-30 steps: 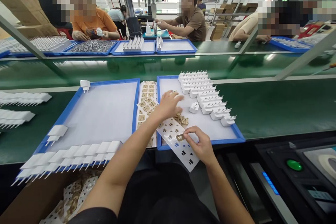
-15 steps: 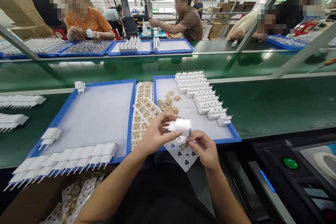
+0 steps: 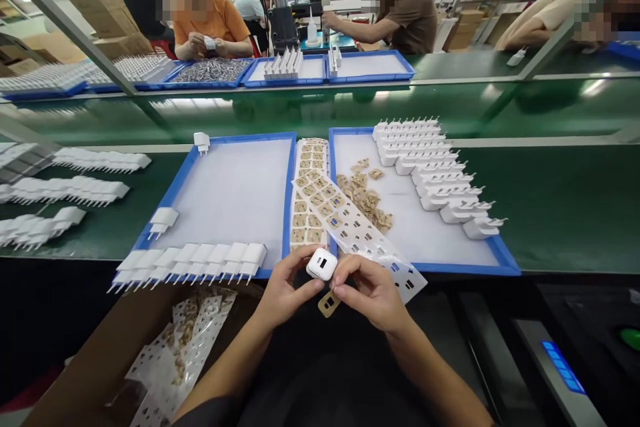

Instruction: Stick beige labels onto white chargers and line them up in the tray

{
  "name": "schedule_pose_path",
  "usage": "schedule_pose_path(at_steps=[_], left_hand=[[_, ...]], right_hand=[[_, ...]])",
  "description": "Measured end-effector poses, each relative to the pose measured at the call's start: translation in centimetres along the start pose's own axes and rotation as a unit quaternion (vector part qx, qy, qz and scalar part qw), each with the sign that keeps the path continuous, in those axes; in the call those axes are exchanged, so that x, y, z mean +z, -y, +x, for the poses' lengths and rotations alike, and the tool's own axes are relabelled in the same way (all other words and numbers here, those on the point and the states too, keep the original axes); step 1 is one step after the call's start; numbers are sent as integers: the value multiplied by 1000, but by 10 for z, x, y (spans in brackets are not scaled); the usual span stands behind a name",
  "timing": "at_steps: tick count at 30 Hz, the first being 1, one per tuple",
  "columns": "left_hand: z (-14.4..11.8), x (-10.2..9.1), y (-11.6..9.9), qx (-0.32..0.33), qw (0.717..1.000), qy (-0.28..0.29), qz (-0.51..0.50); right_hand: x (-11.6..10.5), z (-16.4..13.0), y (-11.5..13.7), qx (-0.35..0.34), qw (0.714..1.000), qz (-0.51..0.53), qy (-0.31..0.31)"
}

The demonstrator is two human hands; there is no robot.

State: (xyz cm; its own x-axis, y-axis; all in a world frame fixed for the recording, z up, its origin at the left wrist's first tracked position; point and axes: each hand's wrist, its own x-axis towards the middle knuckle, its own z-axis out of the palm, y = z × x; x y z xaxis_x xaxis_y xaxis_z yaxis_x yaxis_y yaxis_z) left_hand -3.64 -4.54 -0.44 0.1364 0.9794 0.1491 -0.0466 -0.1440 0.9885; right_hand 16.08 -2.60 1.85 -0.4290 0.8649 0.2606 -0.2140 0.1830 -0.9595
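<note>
My left hand (image 3: 283, 293) and right hand (image 3: 367, 290) both pinch a white charger (image 3: 321, 264) above the desk (image 3: 560, 207); a tan sticker (image 3: 329, 304) hangs under my right fingers.

No text, label, brand, number or sign is legible anywhere in view.

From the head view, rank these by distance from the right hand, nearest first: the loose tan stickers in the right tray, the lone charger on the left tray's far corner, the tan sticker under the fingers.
1. Tan sticker, just under the right hand.
2. Loose tan stickers, mid right tray.
3. Lone charger, far left corner.
</note>
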Motion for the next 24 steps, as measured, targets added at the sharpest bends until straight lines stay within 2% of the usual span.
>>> schedule_pose_path(at_steps=[3, 6, 9, 24], left_hand=[[-2, -2, 0, 59, 995, -39, 71], [-2, -1, 1, 120, 979, -82, 144], [-1, 1, -1, 155, 966, -89, 188], [5, 0, -6, 158, 963, -98, 195]], right_hand=[[3, 1, 2, 25, 1000, -3, -14], [9, 4, 5, 44, 995, -11, -87], [16, 9, 6, 54, 987, -34, -146], [26, 19, 3, 58, 984, -52, -159]])
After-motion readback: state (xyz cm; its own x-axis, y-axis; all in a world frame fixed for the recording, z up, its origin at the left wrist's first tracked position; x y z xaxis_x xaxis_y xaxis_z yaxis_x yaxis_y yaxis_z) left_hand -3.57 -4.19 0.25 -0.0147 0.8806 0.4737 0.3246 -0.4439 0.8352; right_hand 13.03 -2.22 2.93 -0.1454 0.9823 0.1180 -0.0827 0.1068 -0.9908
